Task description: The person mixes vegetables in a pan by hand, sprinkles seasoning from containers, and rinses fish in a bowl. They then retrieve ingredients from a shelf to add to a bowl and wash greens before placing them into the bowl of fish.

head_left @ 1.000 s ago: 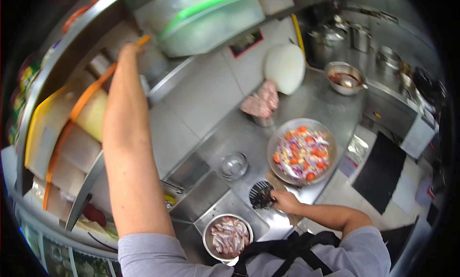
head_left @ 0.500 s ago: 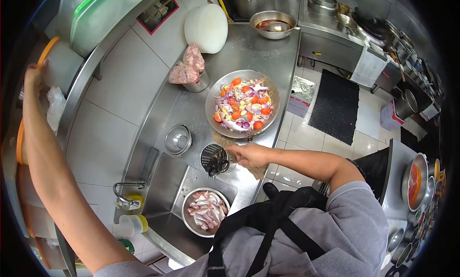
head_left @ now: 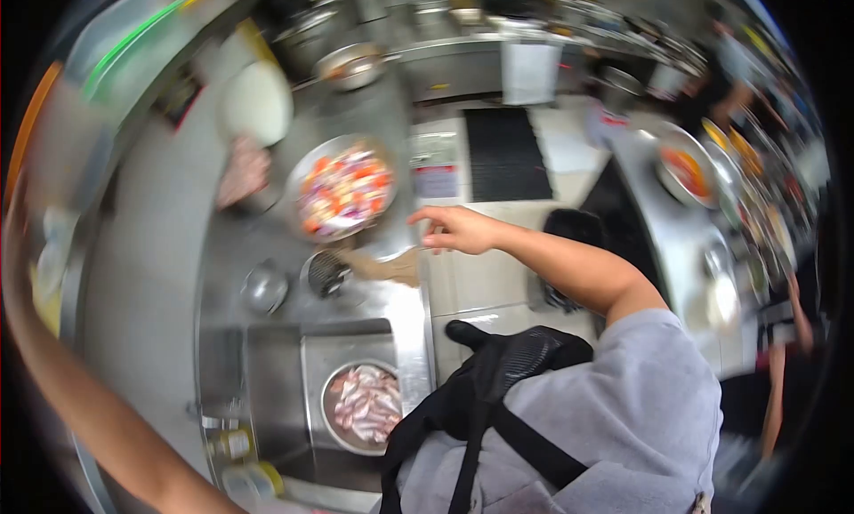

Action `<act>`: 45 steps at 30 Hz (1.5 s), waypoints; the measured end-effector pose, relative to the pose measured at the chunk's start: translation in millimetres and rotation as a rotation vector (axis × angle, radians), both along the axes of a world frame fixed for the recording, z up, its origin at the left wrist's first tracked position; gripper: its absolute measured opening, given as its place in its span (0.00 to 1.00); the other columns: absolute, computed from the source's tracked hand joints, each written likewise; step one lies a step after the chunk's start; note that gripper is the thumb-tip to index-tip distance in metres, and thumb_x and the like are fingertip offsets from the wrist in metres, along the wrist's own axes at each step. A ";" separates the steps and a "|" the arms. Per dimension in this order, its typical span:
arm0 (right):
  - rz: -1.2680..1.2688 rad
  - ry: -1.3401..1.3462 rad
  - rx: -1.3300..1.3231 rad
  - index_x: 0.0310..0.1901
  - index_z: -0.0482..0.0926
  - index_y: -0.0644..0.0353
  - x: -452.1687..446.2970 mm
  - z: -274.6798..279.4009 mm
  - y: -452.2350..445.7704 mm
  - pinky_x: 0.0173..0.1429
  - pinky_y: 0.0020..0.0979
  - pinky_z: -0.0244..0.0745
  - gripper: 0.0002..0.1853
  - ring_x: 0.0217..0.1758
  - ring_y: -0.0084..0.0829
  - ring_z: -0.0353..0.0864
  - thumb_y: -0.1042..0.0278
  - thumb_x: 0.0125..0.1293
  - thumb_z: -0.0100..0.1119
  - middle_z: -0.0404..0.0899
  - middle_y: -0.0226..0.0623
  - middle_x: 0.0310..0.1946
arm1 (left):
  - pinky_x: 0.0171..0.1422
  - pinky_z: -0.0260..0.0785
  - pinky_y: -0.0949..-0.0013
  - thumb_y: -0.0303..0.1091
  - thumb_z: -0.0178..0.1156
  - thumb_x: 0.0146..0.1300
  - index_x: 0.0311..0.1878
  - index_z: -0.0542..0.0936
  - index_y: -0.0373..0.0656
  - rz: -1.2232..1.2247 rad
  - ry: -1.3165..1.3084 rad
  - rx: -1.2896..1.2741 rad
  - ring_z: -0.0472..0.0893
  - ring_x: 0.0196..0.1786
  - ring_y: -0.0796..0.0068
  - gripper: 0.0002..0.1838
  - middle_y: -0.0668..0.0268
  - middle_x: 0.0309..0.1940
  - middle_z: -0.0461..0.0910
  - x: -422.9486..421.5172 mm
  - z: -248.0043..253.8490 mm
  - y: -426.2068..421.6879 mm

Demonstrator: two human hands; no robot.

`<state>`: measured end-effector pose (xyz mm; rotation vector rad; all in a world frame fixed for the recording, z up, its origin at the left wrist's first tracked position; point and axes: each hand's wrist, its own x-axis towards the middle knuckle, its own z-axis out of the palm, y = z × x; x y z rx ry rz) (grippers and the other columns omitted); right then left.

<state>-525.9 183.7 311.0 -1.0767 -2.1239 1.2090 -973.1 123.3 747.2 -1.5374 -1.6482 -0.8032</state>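
Note:
My right hand hangs over the floor by the counter's edge, fingers apart and nothing in them. Closest to it is a wide metal bowl of cut tomatoes, purple onions and pale cloves. A perforated metal holder with black-handled scissors stands beside a brown cloth, apart from the hand. My left hand reaches up at the far left beside an orange-rimmed container; blur and shadow hide its fingers. A round basin of raw, pale pink meat pieces sits in the sink.
A small metal bowl rests left of the holder. Bagged raw meat sits on a metal pot near a white rounded object. On the right, a counter carries bowls, and another person stands beyond it.
My right hand has let go of the perforated holder and moved away over the counter's edge. The view has swung right, bringing other people in. My left hand stays by the shelf containers.

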 end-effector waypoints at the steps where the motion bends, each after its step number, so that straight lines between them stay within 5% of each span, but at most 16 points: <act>1: -0.046 0.049 -0.021 0.65 0.69 0.55 16.9 8.4 -21.8 0.44 0.32 0.81 0.21 0.38 0.27 0.85 0.63 0.73 0.56 0.83 0.40 0.41 | 0.62 0.65 0.50 0.66 0.66 0.55 0.52 0.71 0.39 -0.062 -0.111 0.074 0.73 0.52 0.58 0.38 0.55 0.50 0.73 43.5 -26.8 -23.5; 4: -0.266 0.148 -0.066 0.61 0.73 0.57 58.6 65.5 -100.9 0.44 0.31 0.83 0.20 0.42 0.25 0.83 0.56 0.75 0.54 0.79 0.38 0.46 | 0.61 0.66 0.48 0.66 0.65 0.56 0.57 0.71 0.39 -0.515 -0.374 0.029 0.73 0.54 0.59 0.40 0.57 0.53 0.72 99.6 -82.7 -60.5; 5: -0.334 0.214 -0.031 0.61 0.73 0.58 68.5 73.9 -120.6 0.42 0.31 0.83 0.20 0.42 0.25 0.83 0.55 0.75 0.53 0.79 0.39 0.47 | 0.49 0.76 0.64 0.42 0.62 0.69 0.63 0.71 0.36 -0.442 -0.172 -0.039 0.80 0.47 0.64 0.26 0.55 0.51 0.80 87.7 -101.9 -59.7; 7: -0.430 0.291 0.026 0.60 0.74 0.59 91.1 88.1 -170.2 0.40 0.30 0.83 0.20 0.42 0.24 0.82 0.54 0.75 0.51 0.78 0.39 0.47 | 0.60 0.66 0.72 0.34 0.60 0.70 0.59 0.73 0.39 -1.184 -0.557 -0.277 0.73 0.52 0.77 0.17 0.67 0.52 0.74 89.0 -171.7 -14.4; 10: -0.551 0.444 0.105 0.59 0.75 0.61 107.5 102.7 -236.2 0.37 0.28 0.82 0.20 0.40 0.23 0.81 0.54 0.76 0.50 0.77 0.38 0.44 | 0.58 0.66 0.73 0.24 0.60 0.65 0.56 0.72 0.40 -1.391 -0.826 -0.393 0.72 0.51 0.77 0.17 0.68 0.47 0.72 202.6 -265.0 -64.1; 14: -0.807 0.580 0.020 0.59 0.76 0.60 147.1 92.3 -313.1 0.33 0.22 0.79 0.21 0.36 0.20 0.77 0.53 0.77 0.47 0.75 0.33 0.40 | 0.64 0.72 0.64 0.12 0.61 0.51 0.48 0.69 0.43 -1.683 -1.038 -0.934 0.76 0.62 0.64 0.23 0.58 0.68 0.67 323.3 -343.1 -113.5; 16: -0.913 0.566 -0.088 0.62 0.74 0.58 165.6 80.5 -344.3 0.35 0.25 0.80 0.24 0.40 0.21 0.76 0.47 0.77 0.46 0.75 0.32 0.41 | 0.68 0.72 0.60 0.10 0.65 0.49 0.45 0.67 0.41 -1.623 -1.134 -1.161 0.71 0.66 0.62 0.24 0.55 0.72 0.58 367.2 -368.7 -141.6; 21: -1.046 0.400 -0.252 0.67 0.69 0.56 210.3 34.8 -396.8 0.48 0.32 0.80 0.30 0.55 0.27 0.73 0.41 0.77 0.42 0.74 0.34 0.57 | 0.72 0.69 0.55 0.12 0.70 0.46 0.42 0.67 0.40 -1.717 -0.834 -1.117 0.68 0.70 0.57 0.25 0.54 0.72 0.55 447.2 -438.8 -184.4; 24: -1.061 0.462 -0.238 0.67 0.71 0.53 243.8 18.8 -424.3 0.46 0.30 0.79 0.27 0.50 0.27 0.71 0.44 0.77 0.45 0.75 0.33 0.50 | 0.71 0.69 0.57 0.13 0.70 0.47 0.42 0.66 0.42 -1.714 -0.807 -1.175 0.68 0.70 0.61 0.25 0.55 0.74 0.52 484.8 -453.1 -202.4; 26: -1.149 0.387 -0.223 0.69 0.68 0.53 274.5 16.9 -448.6 0.48 0.32 0.79 0.27 0.55 0.27 0.74 0.46 0.76 0.48 0.75 0.36 0.59 | 0.71 0.69 0.57 0.13 0.70 0.48 0.42 0.66 0.42 -1.724 -0.807 -1.155 0.69 0.69 0.60 0.25 0.55 0.74 0.52 508.5 -464.9 -207.1; 31: -1.552 0.501 -0.128 0.62 0.71 0.60 395.0 -37.5 -553.7 0.33 0.29 0.81 0.18 0.33 0.25 0.81 0.67 0.73 0.54 0.80 0.36 0.36 | 0.71 0.70 0.57 0.11 0.69 0.48 0.43 0.66 0.41 -1.683 -1.059 -1.278 0.69 0.70 0.56 0.25 0.54 0.72 0.55 557.3 -507.3 -203.0; 33: -1.747 0.172 -0.095 0.56 0.76 0.59 444.5 -74.2 -603.4 0.30 0.29 0.80 0.17 0.30 0.24 0.80 0.73 0.65 0.60 0.79 0.35 0.32 | 0.71 0.70 0.57 0.11 0.68 0.48 0.43 0.66 0.41 -1.660 -1.000 -1.250 0.69 0.69 0.56 0.25 0.54 0.72 0.54 582.0 -509.0 -201.0; 36: -1.722 -0.586 0.016 0.56 0.76 0.59 482.6 -94.2 -635.3 0.55 0.38 0.80 0.22 0.49 0.35 0.82 0.81 0.57 0.58 0.78 0.37 0.47 | 0.69 0.71 0.57 0.12 0.69 0.48 0.44 0.67 0.40 -1.681 -0.930 -1.155 0.70 0.69 0.56 0.24 0.53 0.73 0.53 632.2 -506.3 -191.3; 39: -1.611 -0.842 0.119 0.62 0.74 0.52 530.2 -133.6 -627.2 0.66 0.45 0.69 0.29 0.66 0.40 0.72 0.83 0.56 0.56 0.73 0.38 0.62 | 0.69 0.72 0.58 0.15 0.72 0.47 0.46 0.70 0.38 -1.727 -0.852 -1.067 0.70 0.68 0.56 0.25 0.51 0.72 0.54 703.6 -501.5 -181.4; 43: -1.560 -1.198 0.106 0.60 0.75 0.51 568.1 -147.2 -595.2 0.66 0.48 0.68 0.27 0.66 0.41 0.71 0.81 0.57 0.55 0.71 0.38 0.61 | 0.66 0.69 0.59 0.22 0.78 0.43 0.43 0.72 0.42 -1.655 -0.491 -0.807 0.73 0.63 0.50 0.27 0.47 0.68 0.59 807.9 -504.0 -169.8; 45: -1.386 -1.152 -0.297 0.55 0.76 0.50 569.6 -148.0 -590.9 0.64 0.49 0.68 0.21 0.64 0.40 0.72 0.77 0.58 0.56 0.73 0.38 0.56 | 0.66 0.68 0.59 0.22 0.78 0.43 0.43 0.72 0.43 -1.644 -0.383 -0.815 0.74 0.61 0.50 0.26 0.48 0.69 0.57 834.1 -511.6 -172.9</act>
